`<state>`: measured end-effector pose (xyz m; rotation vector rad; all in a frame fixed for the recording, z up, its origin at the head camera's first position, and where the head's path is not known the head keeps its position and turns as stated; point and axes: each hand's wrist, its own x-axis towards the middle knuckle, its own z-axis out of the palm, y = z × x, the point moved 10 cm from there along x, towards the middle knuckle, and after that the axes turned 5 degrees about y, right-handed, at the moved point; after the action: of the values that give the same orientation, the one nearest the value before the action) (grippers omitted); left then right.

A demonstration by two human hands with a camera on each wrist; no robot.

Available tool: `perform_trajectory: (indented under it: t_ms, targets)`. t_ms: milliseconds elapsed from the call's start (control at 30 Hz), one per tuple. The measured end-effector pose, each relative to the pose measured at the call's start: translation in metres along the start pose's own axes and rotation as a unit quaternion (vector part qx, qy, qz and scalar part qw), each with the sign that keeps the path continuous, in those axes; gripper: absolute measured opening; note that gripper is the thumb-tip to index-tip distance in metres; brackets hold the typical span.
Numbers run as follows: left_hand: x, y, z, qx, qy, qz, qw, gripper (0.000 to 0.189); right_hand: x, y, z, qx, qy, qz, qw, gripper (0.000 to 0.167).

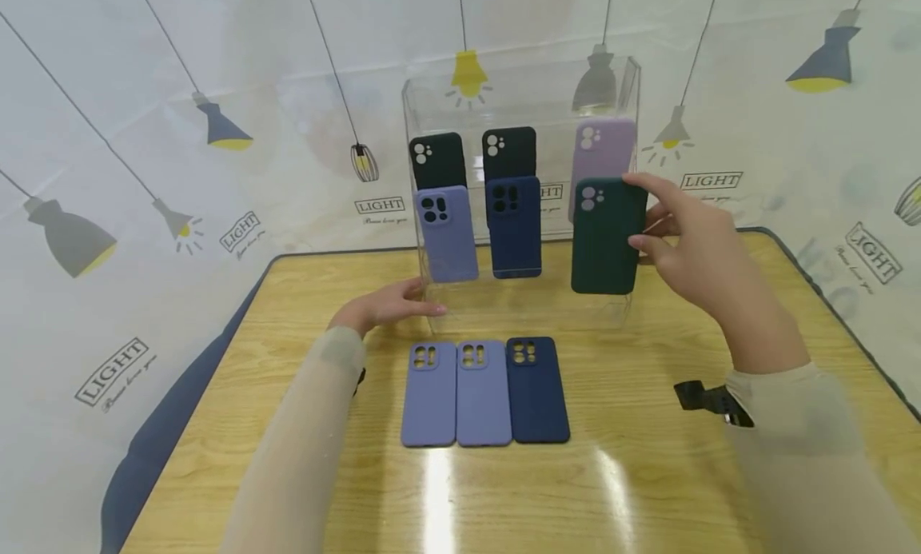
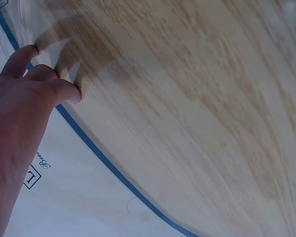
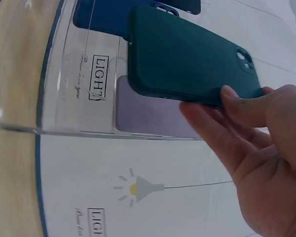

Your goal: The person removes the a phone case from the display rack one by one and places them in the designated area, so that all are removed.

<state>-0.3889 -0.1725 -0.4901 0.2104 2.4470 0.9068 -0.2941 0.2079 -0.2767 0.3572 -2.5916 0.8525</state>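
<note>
A clear acrylic display stand [image 1: 521, 314] stands on the wooden table. My right hand [image 1: 694, 238] pinches the side edge of a dark green phone case [image 1: 608, 242], upright at the stand's right side; the thumb lies on its back face in the right wrist view. Behind it is a lilac phone case [image 1: 604, 142], partly hidden. Two dark phone cases stand in the back row, with a lavender phone case [image 1: 449, 238] and a navy phone case [image 1: 515, 234] before them. My left hand [image 1: 384, 304] grips the stand's lower left corner, thumb in front.
Two lavender phone cases and a navy phone case [image 1: 538, 394] lie side by side on the wooden table [image 1: 633, 474] before the stand. A white lamp-patterned cloth [image 1: 302, 74] hangs behind and around the table.
</note>
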Motion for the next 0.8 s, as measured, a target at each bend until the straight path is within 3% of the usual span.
perform_trajectory:
  t_ms: [167,333,467,667,800]
  targets:
    - [-0.002,-0.001,-0.001,-0.005,0.004,-0.004,1.0,0.123,-0.029,0.02,0.023,0.061,-0.066,0.071,0.9934,0.079]
    - [-0.002,-0.001,0.0,-0.002,0.003,-0.006,1.0,0.122,-0.056,0.039,0.048,0.132,-0.128,0.117,0.976,0.082]
    - [-0.004,-0.002,0.0,-0.004,0.003,-0.009,0.9999,0.123,-0.074,0.053,0.069,0.153,-0.162,0.149,0.9632,0.083]
    - [-0.004,-0.001,0.0,0.0,0.003,-0.008,1.0,0.123,-0.095,0.069,0.096,0.165,-0.215,0.175,0.9464,0.081]
    - [-0.004,0.0,0.001,-0.001,0.001,-0.008,1.0,0.122,-0.102,0.076,0.11,0.167,-0.241,0.173,0.9403,0.081]
